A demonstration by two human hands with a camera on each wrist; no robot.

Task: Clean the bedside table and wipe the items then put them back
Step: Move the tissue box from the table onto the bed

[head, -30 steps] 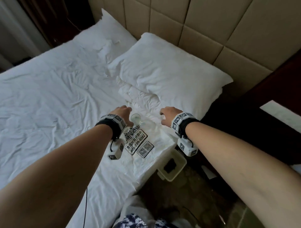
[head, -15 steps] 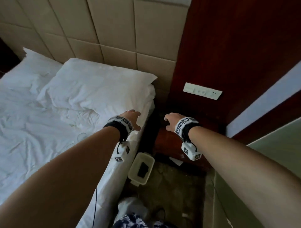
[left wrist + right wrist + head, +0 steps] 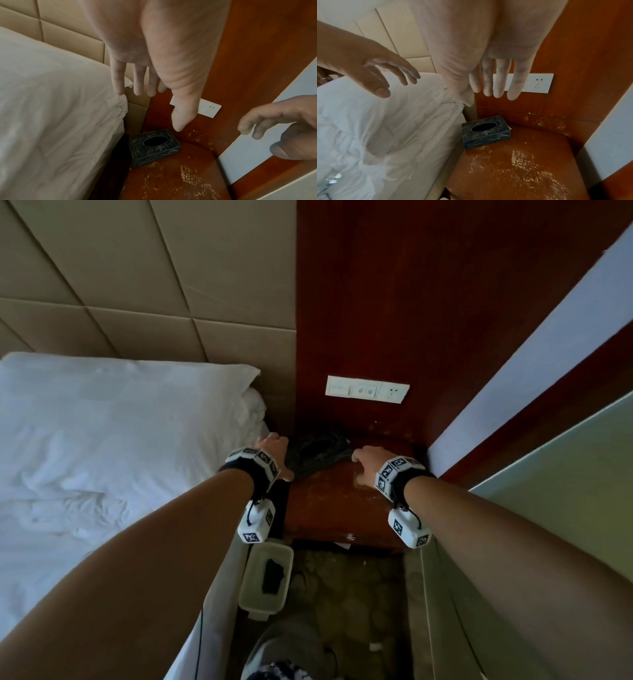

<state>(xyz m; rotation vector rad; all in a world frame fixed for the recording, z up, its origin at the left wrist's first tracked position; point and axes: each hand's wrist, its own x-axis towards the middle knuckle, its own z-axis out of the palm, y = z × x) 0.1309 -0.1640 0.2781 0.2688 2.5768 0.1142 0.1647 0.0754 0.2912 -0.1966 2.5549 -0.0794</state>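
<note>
On bedside table (image 3: 513, 169) – tissue box (image 3: 485, 132) below, betw. left hand (image 3: 154, 47) & right hand (image 3: 488, 47), fingers spread, empty

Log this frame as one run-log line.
phase: reach | left hand: open, empty | right hand: open, empty | target: tissue box on bedside table, untouched | tabletop: worn, speckled

Bare forearms end in black wristbands (image 3: 246, 474) ringed with white marker-printed blocks, each dangling a white camera cube (image 3: 256, 524).
</note>
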